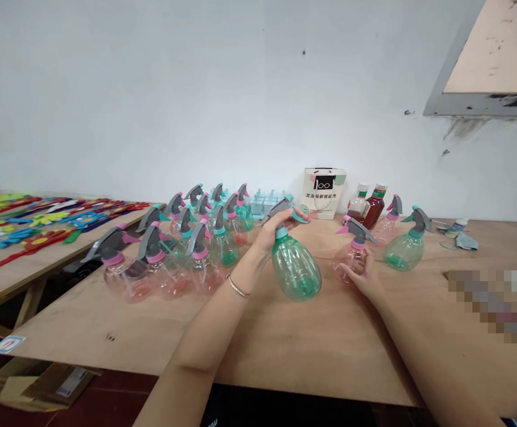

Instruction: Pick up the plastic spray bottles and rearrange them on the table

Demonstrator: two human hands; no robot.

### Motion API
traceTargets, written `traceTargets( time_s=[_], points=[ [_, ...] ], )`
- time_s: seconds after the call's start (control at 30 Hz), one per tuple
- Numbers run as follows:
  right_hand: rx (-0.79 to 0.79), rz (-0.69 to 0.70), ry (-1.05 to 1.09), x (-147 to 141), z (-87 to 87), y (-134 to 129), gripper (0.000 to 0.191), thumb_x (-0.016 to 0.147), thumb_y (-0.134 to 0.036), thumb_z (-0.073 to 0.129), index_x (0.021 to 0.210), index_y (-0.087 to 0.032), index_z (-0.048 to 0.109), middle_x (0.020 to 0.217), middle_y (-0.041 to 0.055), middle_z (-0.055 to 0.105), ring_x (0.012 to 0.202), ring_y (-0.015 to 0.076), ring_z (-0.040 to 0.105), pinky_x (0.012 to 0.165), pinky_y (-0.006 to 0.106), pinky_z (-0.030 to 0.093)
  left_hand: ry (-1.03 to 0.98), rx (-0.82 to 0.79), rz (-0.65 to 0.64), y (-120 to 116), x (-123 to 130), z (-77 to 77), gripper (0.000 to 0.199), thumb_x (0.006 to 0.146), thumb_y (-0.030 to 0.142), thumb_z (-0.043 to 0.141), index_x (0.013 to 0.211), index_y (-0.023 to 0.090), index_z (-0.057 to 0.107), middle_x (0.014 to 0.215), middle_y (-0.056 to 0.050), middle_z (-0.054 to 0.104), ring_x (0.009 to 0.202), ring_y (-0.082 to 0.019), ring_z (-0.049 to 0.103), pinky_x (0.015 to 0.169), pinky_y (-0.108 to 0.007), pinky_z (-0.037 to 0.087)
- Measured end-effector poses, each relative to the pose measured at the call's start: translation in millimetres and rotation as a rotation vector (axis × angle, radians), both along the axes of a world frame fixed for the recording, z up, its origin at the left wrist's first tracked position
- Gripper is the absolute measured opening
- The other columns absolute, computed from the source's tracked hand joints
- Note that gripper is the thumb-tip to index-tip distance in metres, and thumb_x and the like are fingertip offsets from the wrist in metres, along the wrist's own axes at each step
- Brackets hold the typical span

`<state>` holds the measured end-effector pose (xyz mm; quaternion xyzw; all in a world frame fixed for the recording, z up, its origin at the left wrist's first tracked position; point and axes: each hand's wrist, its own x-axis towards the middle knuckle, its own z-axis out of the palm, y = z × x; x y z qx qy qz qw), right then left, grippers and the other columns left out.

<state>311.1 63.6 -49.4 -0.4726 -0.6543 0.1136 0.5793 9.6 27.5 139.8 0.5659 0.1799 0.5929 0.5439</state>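
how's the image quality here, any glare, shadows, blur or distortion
Head view: soft, fairly even light; highlights on the raised green spray bottle; soft shadow on the tabletop beside the right forearm; apparent wide-lens stretching toward the edges; blocky pixelation at right; smallest print on the paper bag too soft to read.

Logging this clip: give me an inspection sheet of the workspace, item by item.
Surface: wooden tabletop, small dark marks near its left front.
Job's things: green spray bottle, tilted; pink spray bottle; more spray bottles, mostly grouped at left.
Clutter: printed paper bag, two white-capped bottles, grey-blue cloth.
Hands: left hand grips the green bottle's top; right hand is on the pink one.
Cables: nothing seen for certain.
Surroundings: pale wall; colourful shapes on another table; right edge partly pixelated.
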Motion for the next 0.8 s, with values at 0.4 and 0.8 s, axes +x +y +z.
traceTargets(
  time_s=[0.4, 0.8],
  points=[
    [-0.066, 0.030, 0.079, -6.0, 6.4, -4.3, 0.094, 0.068, -0.059, 0.079, 0.142, -0.022, 0.034, 0.139, 0.0202, 0.053, 0.124, 0.0362, 0.060, 0.101, 0.058, 0.053, 0.001, -0.027, 0.041, 2.8, -0.5, -0.4, 0.026, 0.075, 0.042, 0.063, 0.072, 0.017, 0.066, 0.071, -0.004, 0.067, 0.080, -0.020, 0.069, 0.089, -0.036, 0.053],
    [0.549, -0.274, -0.199, -15.6, 34.1, -27.6, 0.090, 0.075, -0.056, 0.072, 0.148, -0.025, 0.029, 0.145, 0.0152, 0.042, 0.138, 0.0398, 0.043, 0.112, 0.065, 0.036, -0.052, -0.157, 0.150, 8.1, 5.5, -5.5, 0.018, 0.076, 0.035, 0.058, 0.074, 0.018, 0.064, 0.080, -0.003, 0.072, 0.091, -0.020, 0.070, 0.092, -0.033, 0.049]
  ],
)
